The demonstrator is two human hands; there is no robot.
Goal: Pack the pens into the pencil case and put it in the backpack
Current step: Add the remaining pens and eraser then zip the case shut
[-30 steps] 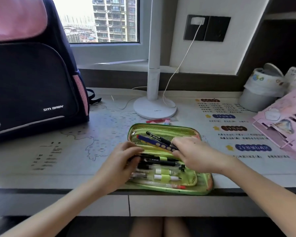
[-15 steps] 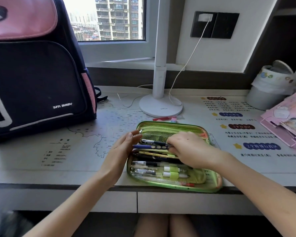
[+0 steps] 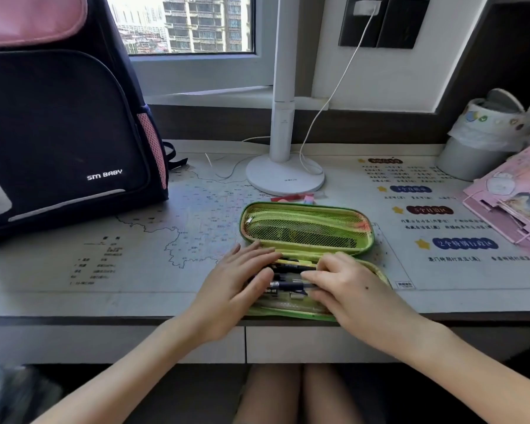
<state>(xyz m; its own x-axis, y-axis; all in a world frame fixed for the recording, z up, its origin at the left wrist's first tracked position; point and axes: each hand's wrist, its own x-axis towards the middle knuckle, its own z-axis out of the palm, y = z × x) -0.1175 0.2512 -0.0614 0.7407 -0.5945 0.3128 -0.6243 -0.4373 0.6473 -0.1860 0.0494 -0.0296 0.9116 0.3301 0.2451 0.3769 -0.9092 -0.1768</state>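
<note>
The green pencil case [image 3: 306, 232] lies open at the desk's front edge, its mesh-pocket lid folded back and bare. Several pens [image 3: 286, 284] lie lengthwise in the lower half, mostly covered by my hands. My left hand [image 3: 237, 281] rests flat on their left ends with the fingers spread. My right hand [image 3: 348, 290] covers the right side of the case, thumb and forefinger pinched on a dark blue pen. The dark backpack [image 3: 58, 133] with a pink flap stands upright at the far left of the desk, about a hand's length from the case.
A white lamp base [image 3: 285, 175] with its post and a white cable stands just behind the case. A small red and pink item [image 3: 292, 198] lies between them. At the right are a white bin [image 3: 478, 142] and a pink folder [image 3: 511, 206]. A printed map mat covers the desk.
My right hand has come down from the lid with the dark pens into the lower half of the case. My left hand has slid over the pens from the left edge.
</note>
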